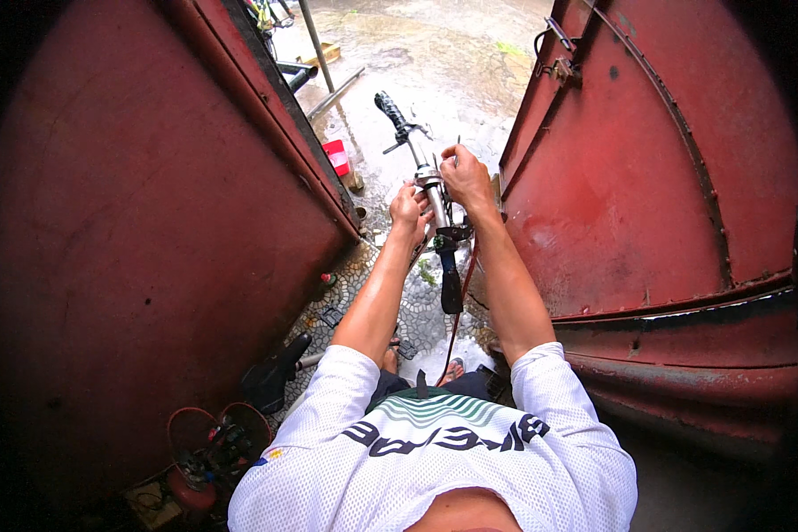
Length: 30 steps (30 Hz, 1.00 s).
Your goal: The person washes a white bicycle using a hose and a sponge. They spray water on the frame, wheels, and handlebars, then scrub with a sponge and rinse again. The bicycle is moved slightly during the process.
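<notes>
A bicycle handlebar [437,200] runs away from me between two red metal doors, with a dark far grip [389,110] and a black near grip [451,285]. My left hand [408,213] is at the left side of the bar, fingers curled against its middle, tips partly hidden. On the other side my right hand [466,177] is closed beside the silver clamp [426,176]. A thin dark tip pokes up past its fingers; what it belongs to cannot be made out. Near the close grip sits a dark lever mount [453,233]. A reddish cable [457,330] hangs toward my legs.
Red metal doors stand close by on the left [142,213] and right [612,186]. A black bicycle saddle [275,374] is low at the left, above a red machine with hoses [195,488]. Beyond the doorway lie a red container [336,157] and wet ground [426,49].
</notes>
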Each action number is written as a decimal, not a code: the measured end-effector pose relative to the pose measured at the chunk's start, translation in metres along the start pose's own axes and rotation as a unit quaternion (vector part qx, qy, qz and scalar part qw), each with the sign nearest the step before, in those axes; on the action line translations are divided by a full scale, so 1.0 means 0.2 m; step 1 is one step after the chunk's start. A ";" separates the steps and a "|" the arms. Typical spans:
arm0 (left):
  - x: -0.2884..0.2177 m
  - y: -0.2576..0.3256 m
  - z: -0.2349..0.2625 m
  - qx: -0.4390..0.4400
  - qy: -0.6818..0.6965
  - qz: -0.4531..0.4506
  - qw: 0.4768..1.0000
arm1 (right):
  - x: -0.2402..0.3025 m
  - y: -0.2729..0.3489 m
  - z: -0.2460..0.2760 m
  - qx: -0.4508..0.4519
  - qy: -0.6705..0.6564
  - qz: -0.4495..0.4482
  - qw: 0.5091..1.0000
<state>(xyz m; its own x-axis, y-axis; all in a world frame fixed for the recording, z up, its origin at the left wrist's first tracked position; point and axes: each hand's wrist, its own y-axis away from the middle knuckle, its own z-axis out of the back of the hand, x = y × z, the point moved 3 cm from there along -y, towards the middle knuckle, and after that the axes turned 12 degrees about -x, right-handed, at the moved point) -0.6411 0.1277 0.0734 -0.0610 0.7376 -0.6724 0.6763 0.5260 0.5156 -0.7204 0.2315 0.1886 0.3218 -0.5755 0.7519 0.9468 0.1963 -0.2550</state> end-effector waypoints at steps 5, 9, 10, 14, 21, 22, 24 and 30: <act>0.00 -0.03 0.01 0.014 -0.004 -0.006 1.000 | -0.07 -0.06 0.03 -0.010 0.042 -0.010 0.999; 0.02 -0.02 0.00 0.000 -0.003 0.000 1.000 | -0.04 -0.05 0.06 0.019 0.013 -0.031 0.999; 0.01 -0.02 0.01 -0.007 -0.002 -0.001 1.000 | -0.01 -0.05 0.05 0.025 0.001 -0.035 0.999; 0.00 -0.02 0.01 -0.003 -0.009 -0.001 1.000 | 0.03 -0.08 0.05 0.011 -0.018 -0.016 1.000; 0.00 0.00 0.00 0.008 -0.013 0.000 1.000 | 0.05 -0.12 0.06 -0.004 -0.003 -0.012 1.000; 0.00 0.01 0.00 0.008 -0.013 0.001 1.000 | 0.05 -0.13 0.06 -0.004 -0.007 -0.009 1.000; -0.01 0.00 0.00 0.005 -0.023 0.002 1.000 | 0.06 -0.14 0.04 -0.005 -0.015 -0.002 1.000; -0.02 0.02 0.00 -0.003 -0.025 -0.005 1.000 | 0.09 -0.12 -0.01 0.060 -0.015 0.002 0.998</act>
<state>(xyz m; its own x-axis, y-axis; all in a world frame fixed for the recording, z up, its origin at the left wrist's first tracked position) -0.6381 0.1269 0.0780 -0.0316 0.7108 -0.7027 0.6708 0.5363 0.5123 -0.7379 0.2137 0.2076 0.3237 -0.5500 0.7699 0.9381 0.2927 -0.1853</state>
